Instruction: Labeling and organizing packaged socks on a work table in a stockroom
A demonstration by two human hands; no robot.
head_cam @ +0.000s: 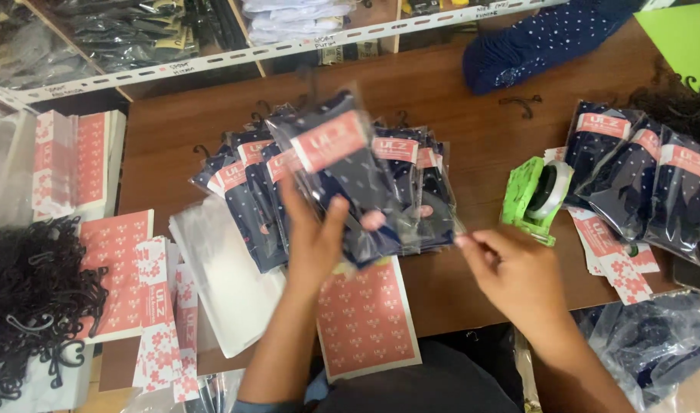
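Many packed sock bags already lie on the brown worktop: a fanned pile of clear bags with navy dotted socks and pink header cards sits in the middle, and a smaller row of finished bags lies well to the right of that pile, beyond the green tape dispenser. By that count a good share of the packing looks done.

The left hand holds one more packed bag up just in front of the central pile, its fingers clamped on the bag's lower part, thumb on the near face. The bag is blurred, so I cannot tell whether its flap is sealed. The right hand hangs to the right of the pile, near the dispenser; its fingers are pinched together, perhaps on a small clear strip, but that is too faint to tell.

Plenty seems left. Left of the pile lies a stack of empty clear bags, and further left loose pink printed cards and a heap of small black plastic hooks. One pink card sheet lies just below the pile, at the worktop's near edge. Unpacked navy dotted fabric rests beyond the pile, at the far edge by the shelf.
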